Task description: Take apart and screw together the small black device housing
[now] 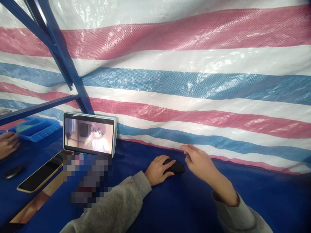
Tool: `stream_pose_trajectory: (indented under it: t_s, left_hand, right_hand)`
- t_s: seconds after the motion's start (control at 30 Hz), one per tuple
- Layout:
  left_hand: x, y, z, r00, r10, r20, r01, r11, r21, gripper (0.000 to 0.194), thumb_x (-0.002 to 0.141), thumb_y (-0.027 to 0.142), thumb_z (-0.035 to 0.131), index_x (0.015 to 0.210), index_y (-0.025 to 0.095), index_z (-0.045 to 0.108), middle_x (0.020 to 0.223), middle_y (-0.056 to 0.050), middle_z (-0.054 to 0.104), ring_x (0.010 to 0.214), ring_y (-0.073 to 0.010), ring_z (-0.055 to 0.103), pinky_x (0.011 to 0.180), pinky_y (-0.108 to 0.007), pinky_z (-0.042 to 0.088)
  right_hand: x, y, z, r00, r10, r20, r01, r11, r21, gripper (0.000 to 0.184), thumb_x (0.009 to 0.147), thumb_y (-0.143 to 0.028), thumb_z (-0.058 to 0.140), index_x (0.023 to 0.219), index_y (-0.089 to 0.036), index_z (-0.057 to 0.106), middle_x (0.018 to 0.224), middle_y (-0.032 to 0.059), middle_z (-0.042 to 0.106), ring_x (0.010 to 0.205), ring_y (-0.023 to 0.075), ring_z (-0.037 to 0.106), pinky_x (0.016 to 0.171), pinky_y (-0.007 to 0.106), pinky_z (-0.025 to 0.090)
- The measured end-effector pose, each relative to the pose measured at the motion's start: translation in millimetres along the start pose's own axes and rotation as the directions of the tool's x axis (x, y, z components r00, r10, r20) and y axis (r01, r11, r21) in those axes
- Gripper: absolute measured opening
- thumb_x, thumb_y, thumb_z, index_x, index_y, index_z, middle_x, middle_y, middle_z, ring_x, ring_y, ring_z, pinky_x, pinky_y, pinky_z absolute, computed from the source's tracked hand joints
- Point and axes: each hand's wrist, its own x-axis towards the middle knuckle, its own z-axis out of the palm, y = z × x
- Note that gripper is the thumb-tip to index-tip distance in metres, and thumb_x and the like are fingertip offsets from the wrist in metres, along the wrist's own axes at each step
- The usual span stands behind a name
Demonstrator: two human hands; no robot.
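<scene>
black mouse (pixel 179 167): on blue table (pixel 184 207), right of screen (pixel 88 134) | left hand (pixel 159 170): holds its left end | right hand (pixel 198 162): bent, just right — grasp unclear | feel: probably light, stiff, smooth — pinch sides

Before me, the dark blue tabletop (pixel 175 207) carries a black mouse (pixel 178 167); a phone (pixel 42 173); a standing tablet (pixel 84 134); a blue tray (pixel 48 132).

- Open counter (pixel 255 200) runs between the forearms (pixel 221 186) and right of the right hand (pixel 200 163).
- Striped sheet (pixel 194 82) walls off the far side.
- Mouse (pixel 177 166) under the left hand (pixel 158 170) blocks the space between both hands.
- Leftward, tablet (pixel 88 134) and phone (pixel 43 171) obstruct.
</scene>
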Motion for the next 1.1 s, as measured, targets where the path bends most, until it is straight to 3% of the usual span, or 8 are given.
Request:
stream_pose_trajectory:
  t_s: [0.13, 0.27, 0.4, 0.53, 0.7, 0.83, 1.0, 1.1]
  left_hand:
    - [0.1, 0.2, -0.9, 1.000, -0.001, 0.001, 0.001, 1.000, 0.001, 0.050, 0.093, 0.050, 0.049, 0.137, 0.025, 0.048, 0.123, -0.011, 0.054, 0.115, -0.0259, 0.051, 0.097, -0.043, 0.045]
    - [0.3, 0.5, -1.3, 1.000, -0.003, -0.001, 0.003, 1.000, 0.001, 0.050, 0.093, 0.050, 0.049, 0.137, 0.025, 0.048, 0.124, -0.011, 0.054, 0.116, -0.0261, 0.051, 0.097, -0.043, 0.045]
    - [0.3, 1.1, -1.5, 1.000, -0.007, 0.006, 0.008, 1.000, -0.008, 0.050, 0.093, 0.049, 0.050, 0.137, 0.025, 0.048, 0.124, -0.011, 0.054, 0.117, -0.0263, 0.051, 0.098, -0.043, 0.045]
    - [0.5, 1.1, -1.5, 1.000, -0.013, 0.014, 0.013, 1.000, -0.015, 0.050, 0.093, 0.049, 0.050, 0.137, 0.025, 0.048, 0.125, -0.011, 0.053, 0.116, -0.0266, 0.051, 0.098, -0.044, 0.044]
    - [0.2, 0.5, -0.7, 1.000, -0.009, 0.015, 0.010, 1.000, -0.017, 0.050, 0.094, 0.049, 0.049, 0.137, 0.025, 0.047, 0.125, -0.011, 0.053, 0.117, -0.0266, 0.050, 0.098, -0.044, 0.044]
    - [0.0, 0.2, 0.2, 1.000, -0.012, 0.009, 0.012, 1.000, -0.010, 0.050, 0.093, 0.050, 0.049, 0.137, 0.025, 0.048, 0.124, -0.011, 0.053, 0.115, -0.0261, 0.051, 0.098, -0.043, 0.044]
    - [0.5, 0.0, 0.1, 1.000, -0.013, 0.017, 0.013, 1.000, -0.014, 0.050, 0.093, 0.050, 0.049, 0.137, 0.025, 0.047, 0.125, -0.011, 0.053, 0.117, -0.0264, 0.050, 0.098, -0.043, 0.044]
    - [0.6, 0.0, 0.0, 1.000, -0.015, 0.018, 0.015, 1.000, -0.016, 0.050, 0.094, 0.050, 0.049, 0.138, 0.025, 0.047, 0.125, -0.011, 0.053, 0.116, -0.0264, 0.051, 0.097, -0.044, 0.044]
  right_hand:
    - [-0.1, -1.7, -0.5, 1.000, 0.017, 0.001, -0.017, 1.000, 0.000, 0.036, 0.090, -0.014, 0.035, 0.114, -0.020, 0.060, 0.091, 0.0053, 0.068, 0.077, 0.0190, 0.064, 0.066, 0.028, 0.038]
    - [0.1, -2.1, -0.8, 1.000, 0.016, 0.000, -0.016, 1.000, -0.024, 0.038, 0.084, -0.010, 0.041, 0.114, -0.020, 0.060, 0.096, 0.0054, 0.067, 0.077, 0.0187, 0.063, 0.065, 0.028, 0.038]
    - [0.6, -1.8, -0.4, 0.999, 0.029, -0.014, -0.029, 1.000, -0.004, 0.034, 0.090, -0.016, 0.036, 0.116, -0.020, 0.059, 0.092, 0.0056, 0.068, 0.075, 0.0185, 0.063, 0.066, 0.028, 0.039]
    - [0.4, -2.9, -1.1, 1.000, 0.023, -0.017, -0.023, 1.000, -0.022, 0.039, 0.083, -0.009, 0.041, 0.116, -0.020, 0.060, 0.097, 0.0056, 0.068, 0.077, 0.0190, 0.064, 0.066, 0.028, 0.039]
    - [-0.2, -3.0, 0.4, 0.999, 0.037, -0.028, -0.037, 0.999, 0.001, 0.035, 0.089, -0.015, 0.037, 0.115, -0.021, 0.060, 0.096, 0.0053, 0.070, 0.076, 0.0193, 0.065, 0.065, 0.028, 0.039]
    - [0.4, -1.8, 2.3, 0.999, 0.008, -0.034, -0.008, 1.000, -0.014, 0.039, 0.083, -0.010, 0.041, 0.116, -0.021, 0.060, 0.097, 0.0051, 0.068, 0.077, 0.0189, 0.064, 0.064, 0.027, 0.038]
    - [1.0, -1.0, 2.9, 0.999, 0.010, -0.031, -0.009, 1.000, 0.024, 0.035, 0.091, -0.015, 0.035, 0.116, -0.020, 0.059, 0.091, 0.0052, 0.069, 0.074, 0.0188, 0.064, 0.066, 0.029, 0.039]
    - [0.5, -1.8, 2.5, 0.999, 0.007, -0.041, -0.007, 1.000, 0.003, 0.038, 0.087, -0.011, 0.037, 0.116, -0.020, 0.059, 0.097, 0.0059, 0.067, 0.074, 0.0181, 0.064, 0.064, 0.028, 0.038]
